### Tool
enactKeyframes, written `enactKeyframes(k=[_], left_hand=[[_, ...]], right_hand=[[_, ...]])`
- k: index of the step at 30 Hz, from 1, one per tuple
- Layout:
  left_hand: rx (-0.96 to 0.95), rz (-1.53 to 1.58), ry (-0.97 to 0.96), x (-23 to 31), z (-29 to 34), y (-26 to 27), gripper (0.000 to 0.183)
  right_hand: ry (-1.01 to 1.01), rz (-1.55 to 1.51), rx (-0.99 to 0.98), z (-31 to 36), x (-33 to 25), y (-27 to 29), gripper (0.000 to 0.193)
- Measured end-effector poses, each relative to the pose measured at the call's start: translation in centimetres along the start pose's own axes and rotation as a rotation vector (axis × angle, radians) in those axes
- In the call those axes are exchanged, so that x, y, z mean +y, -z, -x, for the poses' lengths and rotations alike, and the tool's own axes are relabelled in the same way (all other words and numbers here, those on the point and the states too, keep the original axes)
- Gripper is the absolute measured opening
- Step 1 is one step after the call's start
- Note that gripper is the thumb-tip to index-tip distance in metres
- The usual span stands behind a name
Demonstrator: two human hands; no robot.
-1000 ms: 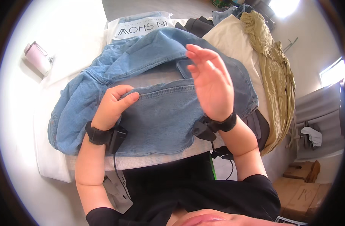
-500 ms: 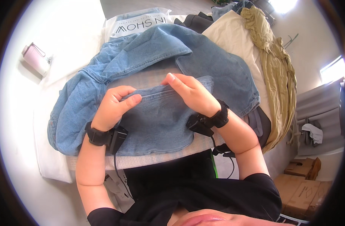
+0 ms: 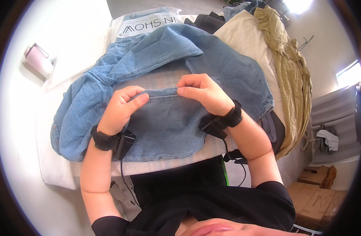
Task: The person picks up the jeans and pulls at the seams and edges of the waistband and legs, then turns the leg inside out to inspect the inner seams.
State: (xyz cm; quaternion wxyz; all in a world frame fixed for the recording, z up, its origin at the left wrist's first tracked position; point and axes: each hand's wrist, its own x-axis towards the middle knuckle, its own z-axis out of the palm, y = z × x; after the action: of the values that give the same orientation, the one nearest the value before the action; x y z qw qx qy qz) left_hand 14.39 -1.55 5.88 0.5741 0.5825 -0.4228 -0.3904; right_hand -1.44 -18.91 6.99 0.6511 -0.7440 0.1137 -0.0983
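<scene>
A light blue denim garment [image 3: 161, 129] lies spread over the table, its near panel flat in front of me. The top edge of that panel carries a stitched hem [image 3: 161, 94]. My left hand [image 3: 121, 108] pinches the hem at its left part, thumb toward me and fingers behind. My right hand [image 3: 206, 94] grips the same hem farther right between thumb and curled fingers. A short stretch of hem runs between the two hands. Beyond it, a folded denim flap [image 3: 157, 59] arches across. Each wrist wears a black strap with a small box.
A clear plastic bag [image 3: 145, 26] with denim inside lies at the far side. To the right are cream fabric [image 3: 243, 39], a crumpled olive cloth [image 3: 294, 86] and dark clothing. A pink tumbler [image 3: 38, 61] stands far left. Cardboard boxes [image 3: 316, 200] are low at the right.
My right hand has shifted slightly and closed its thumb and fingers on the hem. The hem between the hands now looks straighter. My left hand stays nearly in place.
</scene>
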Motion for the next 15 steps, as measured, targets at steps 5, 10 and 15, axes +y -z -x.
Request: enactKeyframes(k=[5, 10, 15], left_hand=[[0.0, 0.014, 0.012, -0.1, 0.1, 0.1, 0.017], [0.003, 0.061, 0.014, 0.0, 0.3, 0.3, 0.014], [0.022, 0.084, 0.001, 0.5, 0.3, 0.0, 0.014]], right_hand=[[-0.007, -0.049, 0.006, -0.1, 0.1, -0.1, 0.013], [0.153, 0.186, 0.053, 0.5, -1.5, -1.0, 0.012], [0.369, 0.442, 0.044, 0.4, -1.2, -1.0, 0.02]])
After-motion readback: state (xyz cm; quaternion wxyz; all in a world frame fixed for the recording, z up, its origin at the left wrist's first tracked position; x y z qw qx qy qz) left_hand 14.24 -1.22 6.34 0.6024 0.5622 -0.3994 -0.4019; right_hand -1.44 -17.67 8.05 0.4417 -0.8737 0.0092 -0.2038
